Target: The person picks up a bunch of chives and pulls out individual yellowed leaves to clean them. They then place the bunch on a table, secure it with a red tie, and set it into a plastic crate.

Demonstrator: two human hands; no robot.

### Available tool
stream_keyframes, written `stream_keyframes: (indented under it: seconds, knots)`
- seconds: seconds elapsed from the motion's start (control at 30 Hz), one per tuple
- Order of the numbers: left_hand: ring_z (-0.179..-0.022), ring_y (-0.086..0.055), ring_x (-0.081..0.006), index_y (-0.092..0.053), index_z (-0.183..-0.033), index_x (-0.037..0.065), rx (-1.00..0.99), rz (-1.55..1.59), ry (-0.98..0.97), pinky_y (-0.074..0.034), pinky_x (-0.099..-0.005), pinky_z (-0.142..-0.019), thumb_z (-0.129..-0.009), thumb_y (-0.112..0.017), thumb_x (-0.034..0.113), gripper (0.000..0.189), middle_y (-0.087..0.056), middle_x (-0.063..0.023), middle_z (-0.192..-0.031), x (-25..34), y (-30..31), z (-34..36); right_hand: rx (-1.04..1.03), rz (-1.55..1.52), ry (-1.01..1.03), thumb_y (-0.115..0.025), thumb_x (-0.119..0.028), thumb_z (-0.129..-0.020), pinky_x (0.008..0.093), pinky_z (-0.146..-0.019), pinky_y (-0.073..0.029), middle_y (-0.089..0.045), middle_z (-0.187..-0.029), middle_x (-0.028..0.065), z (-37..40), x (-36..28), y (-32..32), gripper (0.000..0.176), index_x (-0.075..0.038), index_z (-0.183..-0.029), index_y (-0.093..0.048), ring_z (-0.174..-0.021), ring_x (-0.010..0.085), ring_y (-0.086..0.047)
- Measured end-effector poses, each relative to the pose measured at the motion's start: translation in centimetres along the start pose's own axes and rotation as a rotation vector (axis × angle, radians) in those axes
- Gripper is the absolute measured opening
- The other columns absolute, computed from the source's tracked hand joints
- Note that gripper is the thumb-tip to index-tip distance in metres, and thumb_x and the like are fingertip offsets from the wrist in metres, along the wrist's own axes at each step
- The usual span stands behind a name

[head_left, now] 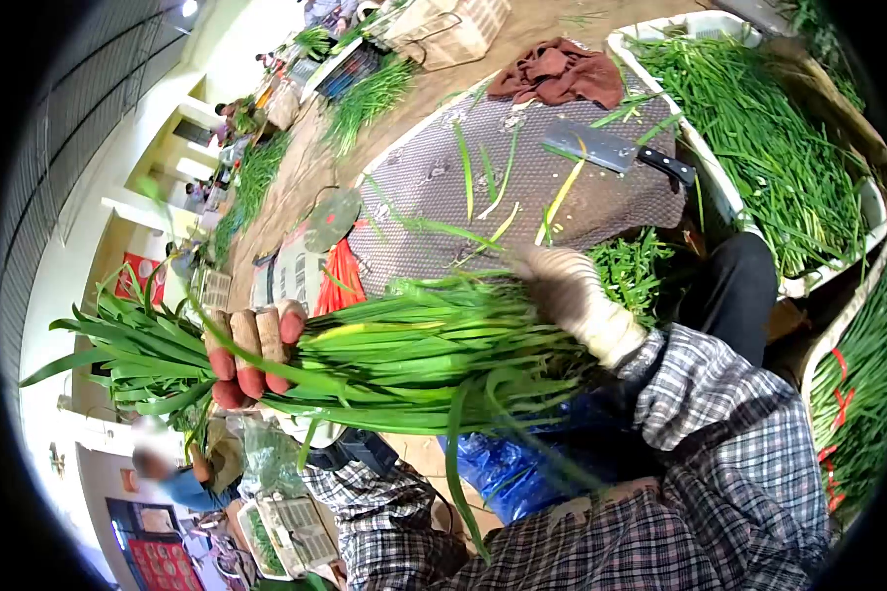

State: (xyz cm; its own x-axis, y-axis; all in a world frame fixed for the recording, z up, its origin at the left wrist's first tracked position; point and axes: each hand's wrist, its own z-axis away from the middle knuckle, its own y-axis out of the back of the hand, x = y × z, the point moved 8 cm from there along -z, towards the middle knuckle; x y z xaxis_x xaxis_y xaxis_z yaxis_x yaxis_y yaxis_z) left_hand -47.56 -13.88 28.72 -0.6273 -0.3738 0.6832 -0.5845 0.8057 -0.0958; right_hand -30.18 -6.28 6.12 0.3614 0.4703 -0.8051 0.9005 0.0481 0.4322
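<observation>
My left hand (251, 355), in a glove with red fingertips, is wrapped around a big bunch of green garlic chives (424, 350). The bunch lies sideways in front of me, its leaf tips fanning out to the left past the fingers. At its right end is my right hand (572, 295), in a pale glove; motion smears its fingers, so their grip does not show. Beyond the bunch, a cleaver (601, 148) with a black handle rests on a patterned mat (434, 182) among loose yellowish and green leaves.
A white crate (739, 212) full of chives stands at the right, and more chives with red ties (857, 414) lie below it. A brown cloth (559, 74) sits on the mat's far edge. Blue plastic (508, 473) is near my lap. A person (202, 483) sits at lower left.
</observation>
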Motion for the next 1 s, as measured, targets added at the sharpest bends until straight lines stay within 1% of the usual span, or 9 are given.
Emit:
stream_keyframes:
  seconds: [0.07,0.2,0.4,0.47,0.63,0.73,0.8,0.93,1.0]
  knots:
    - [-0.073,-0.056,-0.0155,-0.049,-0.093,0.012,0.042,0.015,-0.039,-0.032,-0.0380,-0.090,-0.083,-0.065,0.022,0.022,-0.057,0.0004,-0.077,0.7,0.7,1.1,-0.166,0.431,-0.169,-0.055,-0.012,-0.083,0.0428,-0.060,-0.046,-0.059,-0.074,0.0185,2.7,5.9,-1.0,0.010,-0.002,-0.080,-0.056,-0.062,0.0362,-0.055]
    - [-0.071,-0.056,-0.0175,-0.048,-0.093,0.012,0.106,0.019,0.002,-0.031,-0.0421,-0.093,-0.082,-0.066,0.024,0.023,-0.055,0.0018,-0.074,-0.1,1.5,2.3,-0.872,0.778,-0.517,-0.058,-0.014,-0.078,0.0408,-0.069,-0.052,-0.066,-0.089,0.0161,8.4,13.9,-1.5,0.021,-0.004,-0.095,-0.065,-0.083,0.0322,-0.064]
    - [-0.082,-0.059,-0.0185,-0.050,-0.098,0.012,-0.161,0.075,0.015,-0.030,-0.0434,-0.099,-0.083,-0.064,0.022,0.023,-0.059,-0.0003,-0.082,-1.3,1.2,1.5,-0.087,-0.030,0.057,-0.070,-0.015,-0.074,0.0349,-0.082,-0.047,-0.061,-0.094,0.0150,1.4,-4.7,5.8,0.035,-0.002,-0.103,-0.057,-0.089,0.0248,-0.060]
    - [-0.082,-0.059,-0.0184,-0.049,-0.098,0.012,-0.141,0.064,-0.001,-0.030,-0.0448,-0.099,-0.084,-0.063,0.022,0.022,-0.058,-0.0011,-0.084,-1.9,1.4,1.6,-0.102,-0.713,0.194,-0.069,-0.003,-0.073,0.0335,-0.082,-0.047,-0.061,-0.092,0.0132,-0.6,-10.0,4.5,0.032,-0.002,-0.103,-0.057,-0.086,0.0234,-0.059]
    - [-0.088,-0.059,-0.0239,-0.051,-0.094,0.012,0.070,0.035,-0.043,-0.025,-0.0558,-0.101,-0.082,-0.065,0.021,0.021,-0.059,-0.0034,-0.086,-2.0,1.2,1.9,-0.201,-0.540,0.367,-0.064,-0.001,-0.078,0.0277,-0.077,-0.048,-0.063,-0.093,0.0075,-2.9,-14.3,0.6,0.015,-0.001,-0.093,-0.062,-0.084,0.0163,-0.059]
    - [-0.110,-0.050,-0.0287,-0.049,-0.103,0.011,0.114,0.054,-0.130,-0.017,-0.0570,-0.105,-0.081,-0.065,0.022,0.029,-0.058,-0.0048,-0.101,-1.6,0.6,3.4,-0.103,-1.155,0.002,-0.063,-0.013,-0.082,0.0277,-0.075,-0.047,-0.063,-0.087,0.0066,-2.1,-9.2,-0.7,0.017,-0.001,-0.094,-0.063,-0.078,0.0160,-0.060]
    - [-0.117,-0.046,-0.0304,-0.048,-0.103,0.012,0.041,0.079,-0.136,-0.014,-0.0567,-0.106,-0.083,-0.063,0.025,0.028,-0.058,-0.0031,-0.103,-1.9,0.5,3.9,-0.121,-0.832,0.044,-0.057,-0.023,-0.087,0.0216,-0.066,-0.045,-0.061,-0.078,0.0006,-2.6,-7.6,0.8,0.020,-0.004,-0.093,-0.062,-0.073,0.0093,-0.056]
    - [-0.097,-0.055,-0.0244,-0.048,-0.100,0.010,-0.030,0.140,-0.041,-0.026,-0.0499,-0.102,-0.079,-0.069,0.020,0.031,-0.058,-0.0037,-0.096,-1.5,1.5,4.6,-0.083,-1.325,-0.439,-0.061,-0.029,-0.084,0.0223,-0.056,-0.043,-0.055,-0.067,-0.0008,-0.8,-4.1,-0.4,0.022,-0.008,-0.090,-0.062,-0.061,0.0098,-0.051]
    - [-0.072,-0.057,-0.0152,-0.048,-0.094,0.009,-0.059,0.027,0.058,-0.045,-0.0353,-0.075,-0.080,-0.069,0.019,0.028,-0.056,-0.0009,-0.082,0.4,1.6,4.5,-0.189,-1.544,-0.474,-0.066,-0.030,-0.079,0.0223,-0.039,-0.033,-0.042,-0.053,-0.0060,0.4,-1.0,-0.6,0.021,-0.011,-0.082,-0.059,-0.043,0.0074,-0.039]
